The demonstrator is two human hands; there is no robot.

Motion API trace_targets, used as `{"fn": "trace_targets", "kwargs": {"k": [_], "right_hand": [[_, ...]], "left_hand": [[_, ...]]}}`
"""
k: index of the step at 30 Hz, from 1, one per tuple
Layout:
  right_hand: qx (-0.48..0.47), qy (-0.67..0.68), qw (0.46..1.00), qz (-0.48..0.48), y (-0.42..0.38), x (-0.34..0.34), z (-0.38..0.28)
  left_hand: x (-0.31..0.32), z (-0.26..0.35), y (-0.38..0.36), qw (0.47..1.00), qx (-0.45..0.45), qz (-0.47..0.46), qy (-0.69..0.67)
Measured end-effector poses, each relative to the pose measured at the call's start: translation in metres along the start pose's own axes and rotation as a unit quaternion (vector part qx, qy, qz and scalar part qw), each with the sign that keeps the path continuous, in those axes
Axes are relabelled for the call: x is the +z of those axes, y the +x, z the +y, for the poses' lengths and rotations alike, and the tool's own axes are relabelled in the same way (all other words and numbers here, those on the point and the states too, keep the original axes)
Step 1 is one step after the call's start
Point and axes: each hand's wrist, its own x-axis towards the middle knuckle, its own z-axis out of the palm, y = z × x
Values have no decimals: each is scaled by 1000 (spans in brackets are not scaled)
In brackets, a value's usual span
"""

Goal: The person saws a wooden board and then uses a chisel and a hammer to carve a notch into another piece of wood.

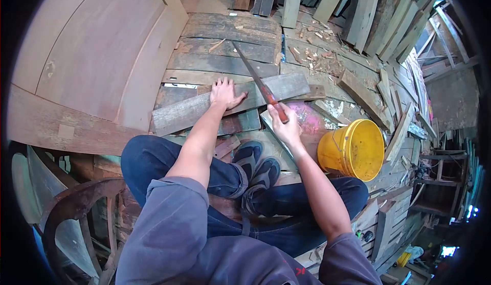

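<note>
A weathered grey wooden board [186, 114] lies at a slant across the floor planks in front of my crossed legs. My left hand [225, 94] rests flat on top of it, fingers spread forward and thumb out to the right. Wrapped round the red handle of a handsaw [251, 70] is my right hand [286, 126], just on the near side of the board. The saw's long tapering blade points away and to the left, crossing over the board to the right of my left hand. Shorter wood pieces [239, 123] lie beneath and beside the board.
A yellow bucket [353, 149] stands to the right of my right hand. A large wooden panel [97, 44] leans at the left, above a curved wooden chair part [76, 203]. Upright planks [292, 4] line the back, with wood chips [319, 55] scattered before them.
</note>
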Motion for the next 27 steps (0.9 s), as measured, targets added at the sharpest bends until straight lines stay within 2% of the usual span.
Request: {"fn": "trace_targets", "kwargs": {"k": [2,3,5,6,7,11,14,17,23,27], "right_hand": [[60,18,998,-22,-10,-16,-15],[41,16,999,8,-15,-21,4],[111,99,989,12,-30,-44,1],[176,150,973,-8,-38,-63,-21],[193,174,966,-1,-48,-78,-32],[278,257,925,13,-97,-126,-68],[299,263,916,51,-128,-141,-83],[288,243,925,48,-143,-134,-85],[317,271,906,76,-123,-131,-81],[310,264,912,44,-116,-140,-81]], "left_hand": [[7,-5,4,1000,-6,9,-8],[11,-5,5,1000,-7,12,-13],[11,-6,8,1000,-9,6,-12],[12,-5,8,1000,-8,3,-12],[3,-2,6,999,-15,-23,-16],[5,-4,6,999,-7,-25,-18],[0,-2,4,999,-10,-28,-19],[6,-4,6,1000,-8,-15,-15],[5,-3,9,999,-1,-36,-2],[12,-2,8,1000,0,0,15]]}}
